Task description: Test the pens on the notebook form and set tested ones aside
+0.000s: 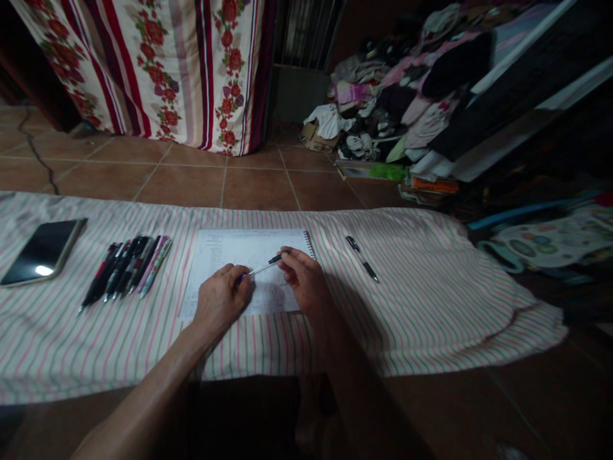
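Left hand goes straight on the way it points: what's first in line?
Probably the right hand; the left hand points along the pen both hold, over the notebook.

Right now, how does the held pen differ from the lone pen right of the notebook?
The held pen is gripped at both ends by left hand and right hand over the notebook; the lone pen lies untouched on the cloth. The held pen has a pale barrel; the lone pen looks dark throughout. Both are slim pens.
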`<state>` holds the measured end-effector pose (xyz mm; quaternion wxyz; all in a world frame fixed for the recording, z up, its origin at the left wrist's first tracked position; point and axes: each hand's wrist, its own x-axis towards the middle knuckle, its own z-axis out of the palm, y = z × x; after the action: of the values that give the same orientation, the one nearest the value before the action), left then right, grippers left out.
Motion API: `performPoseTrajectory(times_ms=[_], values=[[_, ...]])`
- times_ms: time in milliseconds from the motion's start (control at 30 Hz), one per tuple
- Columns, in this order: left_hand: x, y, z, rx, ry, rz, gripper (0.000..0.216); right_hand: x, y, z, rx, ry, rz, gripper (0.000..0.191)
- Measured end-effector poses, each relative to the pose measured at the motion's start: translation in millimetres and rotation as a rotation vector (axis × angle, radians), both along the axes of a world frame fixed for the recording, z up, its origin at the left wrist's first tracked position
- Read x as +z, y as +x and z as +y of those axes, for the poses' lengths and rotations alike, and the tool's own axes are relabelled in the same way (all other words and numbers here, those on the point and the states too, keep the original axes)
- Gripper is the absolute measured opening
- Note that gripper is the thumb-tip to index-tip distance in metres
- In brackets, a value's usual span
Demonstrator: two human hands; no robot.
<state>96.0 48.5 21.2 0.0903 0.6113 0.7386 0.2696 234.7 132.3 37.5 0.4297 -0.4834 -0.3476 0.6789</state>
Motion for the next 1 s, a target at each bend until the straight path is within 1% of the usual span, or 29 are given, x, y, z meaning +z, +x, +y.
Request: performPoseTrajectory(times_ms=[267, 467, 633, 867, 1000], values=[[-1.0, -0.5, -0.5, 0.001, 0.005, 0.026, 0.023, -2.5, 5.2, 3.8, -0.016, 0.0, 0.003, 0.029], [0.1, -1.6, -1.0, 0.01, -0.007, 0.024, 0.024, 2.5, 8.7, 6.6, -0.066, -0.023, 0.034, 0.028], [0.5, -3.4, -1.3, 0.02, -0.012, 0.037, 0.024, 2.3, 16.3, 14.2, -0.11, 0.018, 0.038, 0.029], [2.2, -3.3, -1.5, 0.049, -0.043, 0.064, 0.023, -2.9, 30.0, 25.5, -0.217, 0.079, -0.071, 0.036], [3.7, -1.9, -1.8, 0.058, -0.067, 0.095, 0.025, -6.0, 33.3, 28.6, -0.238, 0.132, -0.15, 0.039]])
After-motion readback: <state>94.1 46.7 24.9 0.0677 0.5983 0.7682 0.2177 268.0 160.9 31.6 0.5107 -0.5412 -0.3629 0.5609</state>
